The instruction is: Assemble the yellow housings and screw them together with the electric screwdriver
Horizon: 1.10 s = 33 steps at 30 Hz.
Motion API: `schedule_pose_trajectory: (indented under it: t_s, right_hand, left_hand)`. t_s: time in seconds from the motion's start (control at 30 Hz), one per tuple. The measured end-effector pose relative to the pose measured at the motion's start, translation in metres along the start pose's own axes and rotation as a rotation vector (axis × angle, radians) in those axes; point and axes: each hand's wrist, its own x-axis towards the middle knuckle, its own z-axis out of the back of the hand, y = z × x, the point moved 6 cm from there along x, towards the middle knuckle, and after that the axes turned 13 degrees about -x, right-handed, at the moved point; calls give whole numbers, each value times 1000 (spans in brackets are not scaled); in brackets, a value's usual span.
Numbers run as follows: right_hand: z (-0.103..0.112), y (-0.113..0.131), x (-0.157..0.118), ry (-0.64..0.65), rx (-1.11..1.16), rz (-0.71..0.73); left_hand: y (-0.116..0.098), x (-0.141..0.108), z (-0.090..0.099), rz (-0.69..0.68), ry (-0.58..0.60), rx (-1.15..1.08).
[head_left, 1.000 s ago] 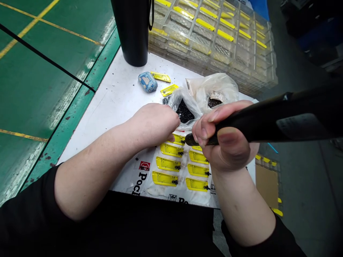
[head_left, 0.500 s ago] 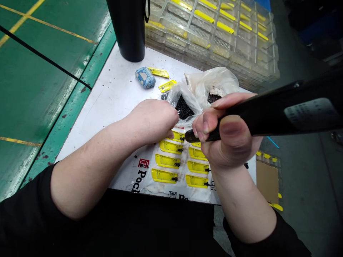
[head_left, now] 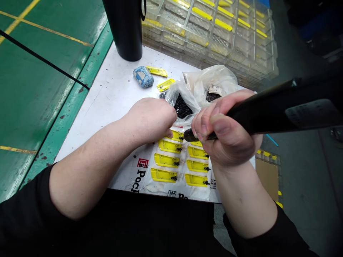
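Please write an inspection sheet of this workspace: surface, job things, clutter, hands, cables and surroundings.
Surface: white work surface, speckled with dark bits.
Job things: yellow plastic parts with black fittings, in rows on a printed white bag; clear bag of small black pieces beside them.
Clutter: blue patterned case, black flask.
Hands: right hand grips a black electric screwdriver, tip at the top row; left hand curled above that row, any held item hidden.
Cables: black cord runs over the floor to the table edge.
Surroundings: green floor; stacked clear trays holding yellow parts.
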Motion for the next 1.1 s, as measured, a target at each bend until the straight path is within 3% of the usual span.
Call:
schedule_pose_trajectory:
  t_s: [0.23, 0.37, 0.43, 0.53, 0.73, 0.97, 1.1]
  right_hand:
    - [-3, 2, -11, -132, 151, -19]
    - [-3, 2, -7, -44, 260, 30]
    - [6, 7, -1, -22, 306, 76]
    - [31, 21, 6, -103, 340, 114]
    - [66, 29, 1, -284, 179, 165]
    - [64, 19, -6, -325, 3, 119]
    - [62, 19, -7, -338, 4, 130]
  left_hand:
    - [2, 0, -3, 6, 24, 10]
    - [3, 0, -3, -8, 25, 17]
    - [3, 0, -3, -22, 19, 18]
    - [4, -1, -3, -37, 23, 13]
    - [3, -5, 0, -73, 5, -9]
    - [-6, -9, 10, -165, -251, -148]
    - [-10, -5, -4, -224, -179, -112]
